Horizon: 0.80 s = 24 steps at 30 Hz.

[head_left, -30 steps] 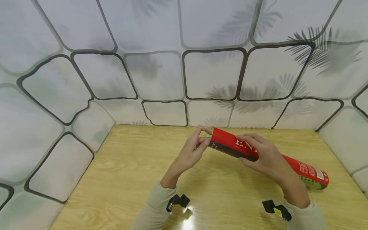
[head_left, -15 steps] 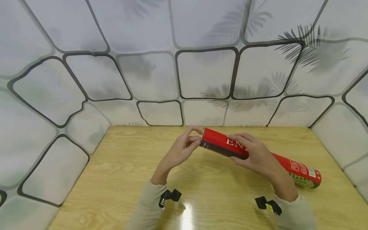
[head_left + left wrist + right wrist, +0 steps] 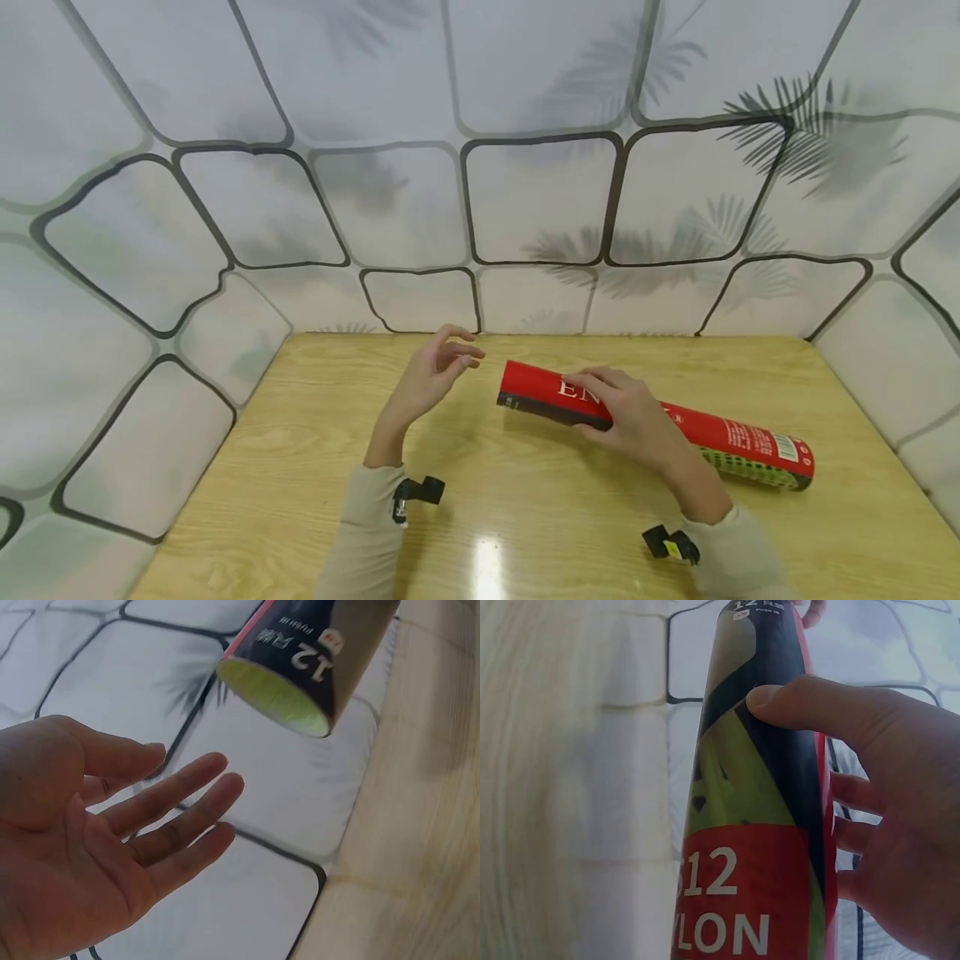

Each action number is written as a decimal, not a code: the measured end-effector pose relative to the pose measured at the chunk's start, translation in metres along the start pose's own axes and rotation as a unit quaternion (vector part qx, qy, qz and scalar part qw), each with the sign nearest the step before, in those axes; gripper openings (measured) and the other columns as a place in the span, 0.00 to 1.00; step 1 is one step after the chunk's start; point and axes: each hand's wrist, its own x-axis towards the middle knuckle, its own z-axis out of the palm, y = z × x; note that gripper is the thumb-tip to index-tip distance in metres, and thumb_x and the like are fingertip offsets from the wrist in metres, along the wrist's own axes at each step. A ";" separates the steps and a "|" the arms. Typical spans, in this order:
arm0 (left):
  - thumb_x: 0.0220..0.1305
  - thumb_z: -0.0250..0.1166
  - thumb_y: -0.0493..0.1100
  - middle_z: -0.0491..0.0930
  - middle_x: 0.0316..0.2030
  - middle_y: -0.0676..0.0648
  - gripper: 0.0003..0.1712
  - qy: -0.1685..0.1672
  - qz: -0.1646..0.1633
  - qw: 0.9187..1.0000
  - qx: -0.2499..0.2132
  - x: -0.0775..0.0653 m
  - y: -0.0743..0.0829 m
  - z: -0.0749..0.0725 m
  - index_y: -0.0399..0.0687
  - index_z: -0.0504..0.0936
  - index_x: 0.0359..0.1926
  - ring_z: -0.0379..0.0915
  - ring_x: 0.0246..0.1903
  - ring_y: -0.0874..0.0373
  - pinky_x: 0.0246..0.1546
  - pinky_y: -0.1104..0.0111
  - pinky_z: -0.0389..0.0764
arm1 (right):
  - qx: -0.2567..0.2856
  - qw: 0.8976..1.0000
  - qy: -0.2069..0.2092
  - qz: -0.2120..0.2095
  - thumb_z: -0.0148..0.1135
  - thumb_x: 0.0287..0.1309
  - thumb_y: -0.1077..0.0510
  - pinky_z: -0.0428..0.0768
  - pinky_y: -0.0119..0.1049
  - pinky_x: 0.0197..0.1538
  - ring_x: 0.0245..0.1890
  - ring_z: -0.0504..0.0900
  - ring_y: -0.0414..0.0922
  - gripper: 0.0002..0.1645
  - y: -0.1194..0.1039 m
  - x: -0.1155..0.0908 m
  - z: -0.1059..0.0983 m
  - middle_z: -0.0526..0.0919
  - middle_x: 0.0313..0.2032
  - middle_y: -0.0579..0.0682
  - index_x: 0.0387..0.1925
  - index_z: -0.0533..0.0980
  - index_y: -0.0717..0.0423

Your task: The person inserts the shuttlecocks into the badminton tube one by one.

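A long red and black shuttlecock tube point(image 3: 738, 442) slants over the table in the head view, its left end higher than its right. My right hand point(image 3: 626, 414) grips it near the middle, thumb on the dark near side and fingers over the red far side. In the right wrist view the tube point(image 3: 754, 847) shows "NYLON" and "12" print. My left hand point(image 3: 435, 375) is off the tube's left end, fingers loosely bent around nothing. In the left wrist view that hand point(image 3: 112, 817) lies palm toward the camera, and light green shows inside the tube's end point(image 3: 274, 697).
The wooden table point(image 3: 300, 467) meets a padded-looking wall with a stone and palm-leaf print point(image 3: 540, 200) at the back and sides. Black wrist devices point(image 3: 416, 493) are strapped over both sleeves. Glare shines at the table's near middle.
My left hand has come off the tube's left end and moved left. The tube, still in my right hand, has shifted left and its left end has dropped lower.
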 end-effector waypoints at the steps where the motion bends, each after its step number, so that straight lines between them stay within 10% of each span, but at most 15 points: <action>1: 0.77 0.56 0.31 0.83 0.53 0.32 0.15 0.009 -0.008 1.000 0.009 -0.001 -0.003 -0.003 0.38 0.71 0.61 0.81 0.52 0.38 0.55 0.45 0.80 | -0.001 1.000 -0.006 0.002 0.84 0.45 0.59 0.82 0.60 0.51 0.52 0.82 0.55 0.41 -0.001 -0.001 0.003 0.81 0.55 0.55 0.63 0.78 0.55; 24: 0.73 0.59 0.29 0.78 0.59 0.30 0.22 0.111 -0.121 0.978 0.132 -0.017 -0.049 -0.041 0.38 0.72 0.65 0.77 0.58 0.36 0.57 0.44 0.79 | -0.006 0.998 -0.065 0.014 0.82 0.48 0.58 0.79 0.61 0.51 0.53 0.82 0.54 0.38 -0.008 0.000 0.036 0.82 0.55 0.52 0.63 0.78 0.53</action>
